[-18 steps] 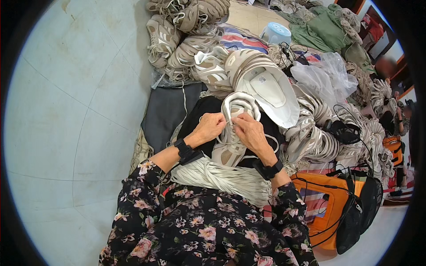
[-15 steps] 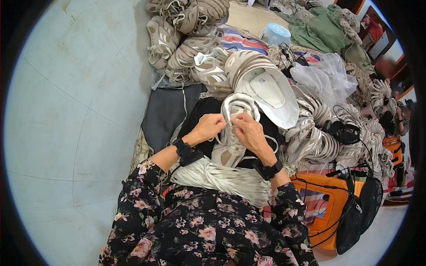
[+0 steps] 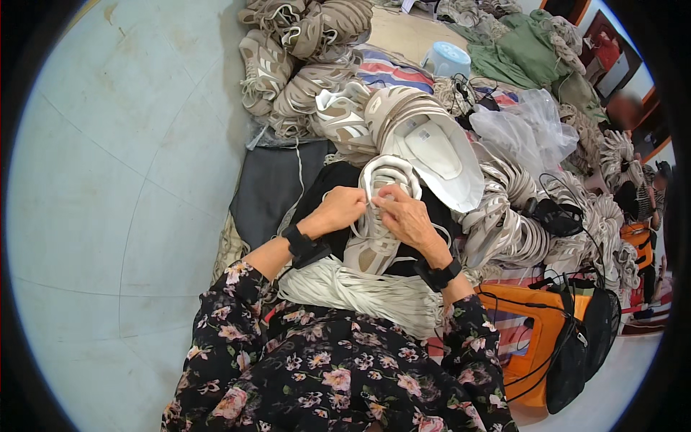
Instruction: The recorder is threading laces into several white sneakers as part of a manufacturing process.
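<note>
A beige and white shoe upper (image 3: 370,255) rests on my lap, its toe toward me and its padded collar away from me. My left hand (image 3: 341,209) is closed at the upper's left lacing edge, fingertips pinched on a pale shoelace. From the other side my right hand (image 3: 407,219) pinches the lace at the eyelets, thumb and forefinger together; the exact grip is partly hidden by the fingers. Across my lap, just nearer than the toe, lies a thick bundle of off-white shoelaces (image 3: 353,291).
Beyond the shoe stands a nested stack of uppers (image 3: 450,162) with white linings. More uppers are heaped at the far left (image 3: 317,32) and at the right (image 3: 504,227). An orange and black bag (image 3: 533,335) with cables sits by my right side. A pale blue stool (image 3: 448,57) stands farther off.
Both hands stay at the lacing edges with almost the same grip. My right fingers have shifted very slightly; the shoe upper keeps its place on my lap.
</note>
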A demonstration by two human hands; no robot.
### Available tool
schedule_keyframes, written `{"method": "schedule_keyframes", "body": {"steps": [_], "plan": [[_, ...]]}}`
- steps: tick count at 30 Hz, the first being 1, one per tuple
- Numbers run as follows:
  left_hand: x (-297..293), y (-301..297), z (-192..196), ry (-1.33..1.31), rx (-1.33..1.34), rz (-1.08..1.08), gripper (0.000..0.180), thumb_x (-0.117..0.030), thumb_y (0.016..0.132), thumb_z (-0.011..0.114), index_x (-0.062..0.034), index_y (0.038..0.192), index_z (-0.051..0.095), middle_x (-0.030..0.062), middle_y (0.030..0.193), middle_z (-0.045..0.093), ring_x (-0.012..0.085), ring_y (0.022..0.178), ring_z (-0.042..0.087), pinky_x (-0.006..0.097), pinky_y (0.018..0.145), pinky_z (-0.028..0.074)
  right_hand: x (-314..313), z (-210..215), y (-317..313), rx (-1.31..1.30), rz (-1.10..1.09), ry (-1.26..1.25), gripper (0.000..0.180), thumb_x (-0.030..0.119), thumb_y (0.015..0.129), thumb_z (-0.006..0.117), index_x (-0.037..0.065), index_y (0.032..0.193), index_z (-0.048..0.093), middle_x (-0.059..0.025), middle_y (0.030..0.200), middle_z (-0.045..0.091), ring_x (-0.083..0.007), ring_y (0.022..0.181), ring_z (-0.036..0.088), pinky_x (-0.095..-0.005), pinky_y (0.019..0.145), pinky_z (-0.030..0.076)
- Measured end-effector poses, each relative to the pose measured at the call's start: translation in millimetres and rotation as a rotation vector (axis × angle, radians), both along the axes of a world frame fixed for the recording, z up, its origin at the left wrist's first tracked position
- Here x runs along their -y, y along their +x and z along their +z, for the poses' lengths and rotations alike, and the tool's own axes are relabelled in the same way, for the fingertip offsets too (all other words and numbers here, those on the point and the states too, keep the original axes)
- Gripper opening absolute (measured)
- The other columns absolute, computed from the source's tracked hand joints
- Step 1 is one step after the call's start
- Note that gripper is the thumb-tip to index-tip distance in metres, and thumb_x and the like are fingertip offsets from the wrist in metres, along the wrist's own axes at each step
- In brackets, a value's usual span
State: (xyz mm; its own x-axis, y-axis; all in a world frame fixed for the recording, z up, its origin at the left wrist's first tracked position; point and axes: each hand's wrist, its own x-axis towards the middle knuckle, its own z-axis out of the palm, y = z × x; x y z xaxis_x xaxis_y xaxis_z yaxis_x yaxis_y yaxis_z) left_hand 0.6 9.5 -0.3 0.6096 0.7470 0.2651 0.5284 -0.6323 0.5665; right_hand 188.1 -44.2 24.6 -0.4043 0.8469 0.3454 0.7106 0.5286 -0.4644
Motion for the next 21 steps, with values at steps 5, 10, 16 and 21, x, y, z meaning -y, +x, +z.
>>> {"method": "schedule_keyframes", "body": {"steps": [5,10,16,21], "plan": [[7.9,-2.6,8.1,-0.452,0.176,0.013,0.014,-0.011,0.081,0.051,0.0013,0.074,0.05,0.0148,0.058,0.045,0.019,0.053,0.048,0.034,0.053,0.04,0.6,0.3,-0.1,-0.003,0.0,0.02,0.027,0.008,0.072,0.058,0.006,0.099,0.062,-0.005,0.102,0.054,-0.0262,0.072,0.06,-0.0368,0.06,0.049],[11.1,3.1,-6.6,-0.083,0.209,0.054,0.014,-0.011,0.081,0.053,0.0016,0.076,0.053,0.0155,0.061,0.051,0.0231,0.055,0.051,0.035,0.054,0.042,-1.2,-1.0,-1.3,-0.007,0.013,0.04,0.026,0.007,0.073,0.058,0.006,0.098,0.062,-0.0052,0.1,0.055,-0.0267,0.073,0.06,-0.0366,0.061,0.049],[15.4,9.3,-3.0,-0.007,0.166,0.098,0.013,-0.009,0.082,0.054,0.0029,0.081,0.052,0.0179,0.07,0.059,0.0273,0.06,0.058,0.035,0.058,0.045,-8.5,-8.4,-0.5,-0.104,0.037,0.087,0.02,0.006,0.075,0.057,0.005,0.094,0.062,-0.0078,0.091,0.057,-0.0288,0.074,0.06,-0.0381,0.062,0.048],[15.6,8.4,3.4,-0.45,0.423,0.122,0.01,-0.006,0.081,0.055,0.0015,0.083,0.049,0.0128,0.068,0.061,0.0194,0.06,0.059,0.032,0.057,0.046,-18.3,-13.7,-6.0,-0.059,-0.045,0.057,0.009,0.008,0.077,0.055,0.004,0.082,0.062,-0.0104,0.083,0.058,-0.0307,0.072,0.059,-0.0402,0.062,0.048]]}}
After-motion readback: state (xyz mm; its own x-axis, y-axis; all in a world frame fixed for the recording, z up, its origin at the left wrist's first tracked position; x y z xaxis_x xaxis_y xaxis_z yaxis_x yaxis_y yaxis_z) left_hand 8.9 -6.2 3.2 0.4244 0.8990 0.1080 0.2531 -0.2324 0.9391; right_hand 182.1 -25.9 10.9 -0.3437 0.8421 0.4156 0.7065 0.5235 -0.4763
